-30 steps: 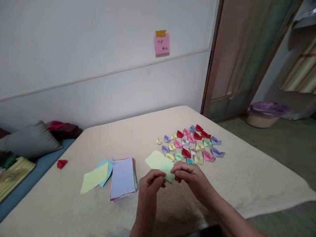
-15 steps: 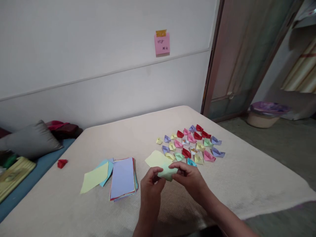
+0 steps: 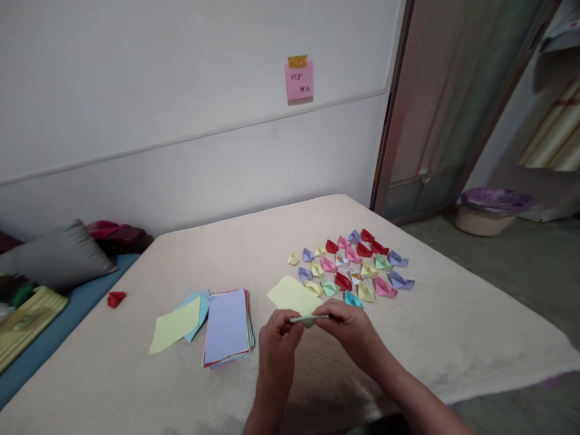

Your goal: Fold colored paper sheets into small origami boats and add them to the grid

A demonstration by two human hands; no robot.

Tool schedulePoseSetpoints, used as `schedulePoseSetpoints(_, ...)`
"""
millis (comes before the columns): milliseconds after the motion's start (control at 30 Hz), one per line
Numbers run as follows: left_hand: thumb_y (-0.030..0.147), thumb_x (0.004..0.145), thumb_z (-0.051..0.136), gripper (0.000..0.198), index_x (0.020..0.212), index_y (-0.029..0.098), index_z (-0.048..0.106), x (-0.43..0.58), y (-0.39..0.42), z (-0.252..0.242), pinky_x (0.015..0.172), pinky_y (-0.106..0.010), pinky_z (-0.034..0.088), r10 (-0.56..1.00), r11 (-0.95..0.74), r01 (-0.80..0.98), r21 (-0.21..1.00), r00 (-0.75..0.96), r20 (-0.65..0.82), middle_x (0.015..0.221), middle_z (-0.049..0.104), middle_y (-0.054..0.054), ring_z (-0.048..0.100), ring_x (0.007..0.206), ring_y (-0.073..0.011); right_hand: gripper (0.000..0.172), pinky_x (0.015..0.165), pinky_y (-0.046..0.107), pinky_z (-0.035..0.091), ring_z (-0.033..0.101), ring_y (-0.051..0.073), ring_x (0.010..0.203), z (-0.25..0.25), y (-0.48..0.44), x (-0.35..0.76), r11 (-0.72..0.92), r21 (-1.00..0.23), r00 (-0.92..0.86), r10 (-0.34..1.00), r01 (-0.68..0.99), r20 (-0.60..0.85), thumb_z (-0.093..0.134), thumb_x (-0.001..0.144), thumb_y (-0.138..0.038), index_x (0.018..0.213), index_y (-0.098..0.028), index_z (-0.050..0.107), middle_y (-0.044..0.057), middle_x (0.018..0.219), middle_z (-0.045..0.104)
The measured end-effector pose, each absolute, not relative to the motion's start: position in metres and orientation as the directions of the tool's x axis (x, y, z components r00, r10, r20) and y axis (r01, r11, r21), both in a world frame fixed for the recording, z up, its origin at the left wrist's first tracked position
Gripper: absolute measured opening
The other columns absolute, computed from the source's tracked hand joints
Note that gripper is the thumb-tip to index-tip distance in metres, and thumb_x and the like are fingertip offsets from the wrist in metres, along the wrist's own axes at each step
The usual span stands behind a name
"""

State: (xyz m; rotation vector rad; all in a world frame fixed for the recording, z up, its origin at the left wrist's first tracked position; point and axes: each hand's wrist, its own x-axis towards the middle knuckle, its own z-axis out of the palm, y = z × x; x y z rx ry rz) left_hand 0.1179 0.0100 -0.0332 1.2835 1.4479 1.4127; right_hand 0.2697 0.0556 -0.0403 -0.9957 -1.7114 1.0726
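Together, left hand [image 3: 277,341] and right hand [image 3: 351,332] pinch one green paper [image 3: 309,319] — seemingly folded.

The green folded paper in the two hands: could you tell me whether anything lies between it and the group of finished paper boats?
Only partly. The green folded paper is pinched by the left hand and right hand. A loose yellow sheet lies flat just beyond; the paper boats start right behind it.

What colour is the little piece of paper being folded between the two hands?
Pale green folded paper, seen edge-on in the head view, pinched between left hand and right hand.
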Motion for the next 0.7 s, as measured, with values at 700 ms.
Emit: schedulePoseSetpoints(700,0.017,0.074,0.061,0.01,0.082,0.015,0.055,0.122,0.012,-0.04,0.054,-0.023,0.043,0.981,0.012,-0.15,0.989,-0.19,-0.041,0.063,0.061,0.001,0.054,0.055,-0.0106,0.01,0.053,0.025,0.033,0.043,0.013,0.056,-0.047,0.051,0.263,0.19,-0.969,-0.259,0.955,0.155,0.146,0.06,0.073,-0.021,0.066,-0.02,0.052,-0.004,0.06,0.048)
